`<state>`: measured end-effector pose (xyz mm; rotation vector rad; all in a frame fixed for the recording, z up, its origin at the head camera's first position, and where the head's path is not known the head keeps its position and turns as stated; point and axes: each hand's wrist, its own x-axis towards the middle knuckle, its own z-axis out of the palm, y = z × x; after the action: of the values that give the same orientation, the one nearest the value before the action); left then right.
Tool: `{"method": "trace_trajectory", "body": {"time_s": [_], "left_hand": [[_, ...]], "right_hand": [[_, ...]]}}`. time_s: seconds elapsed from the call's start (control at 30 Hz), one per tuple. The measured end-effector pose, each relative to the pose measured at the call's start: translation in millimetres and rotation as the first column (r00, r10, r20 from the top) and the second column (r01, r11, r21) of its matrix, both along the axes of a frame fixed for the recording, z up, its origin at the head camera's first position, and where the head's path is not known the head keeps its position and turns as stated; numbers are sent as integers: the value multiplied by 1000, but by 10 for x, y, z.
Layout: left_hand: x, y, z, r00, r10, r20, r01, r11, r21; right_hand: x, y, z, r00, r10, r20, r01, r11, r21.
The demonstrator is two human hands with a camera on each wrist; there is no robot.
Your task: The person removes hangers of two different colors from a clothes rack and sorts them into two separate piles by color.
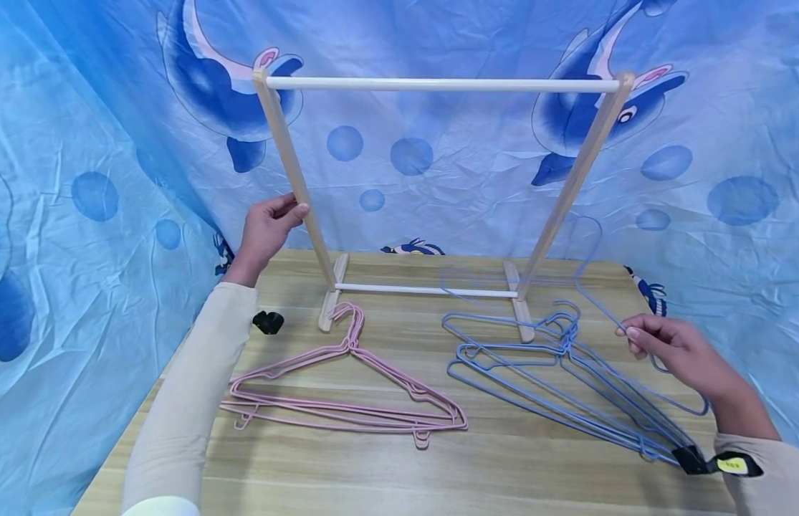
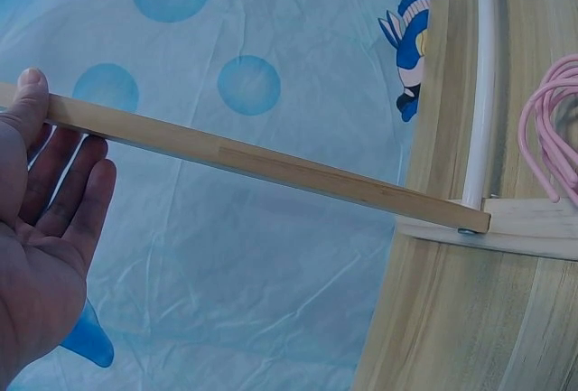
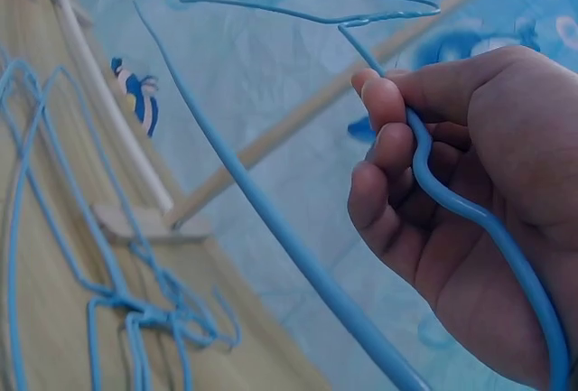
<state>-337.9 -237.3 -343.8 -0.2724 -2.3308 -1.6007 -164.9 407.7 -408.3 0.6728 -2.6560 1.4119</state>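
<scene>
A small garment rack with wooden posts and white rods stands on the table. With thumb and fingers, my left hand (image 1: 266, 233) grips its left post (image 1: 283, 143) about halfway up; the left wrist view shows thumb and fingertips on opposite sides of the post (image 2: 271, 172). At the right, my right hand (image 1: 679, 347) pinches a blue wire hanger (image 3: 271, 228) by one shoulder, raised above the table. Its hook points up near the rack's right post (image 1: 576, 175). Below and left of this hand, several blue hangers (image 1: 567, 351) lie overlapped on the table.
Several pink hangers (image 1: 354, 347) lie stacked at the front left of the rack, hooks toward it. The rack's upper rod (image 1: 438, 84) spans the posts with nothing on it. A blue patterned curtain (image 1: 412, 208) surrounds the back and sides of the wooden table (image 1: 347, 473).
</scene>
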Motion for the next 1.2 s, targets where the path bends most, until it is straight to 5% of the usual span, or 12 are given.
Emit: {"method": "trace_trajectory", "body": {"time_s": [0.5,0.8,1.2], "left_hand": [[-15,2,-7,1000,6,6,-6,1000,3],[-19,3,-11,1000,9,0,-9,1000,0],[-9,-2,-8,1000,13,-3,-13,1000,-1]], "right_hand": [[178,231,-402,977,-21,211,16,1000,27],[163,295,-589,960,99,262,-84,994,-67],[117,418,-783,948,-61,312,53,998,34]]}}
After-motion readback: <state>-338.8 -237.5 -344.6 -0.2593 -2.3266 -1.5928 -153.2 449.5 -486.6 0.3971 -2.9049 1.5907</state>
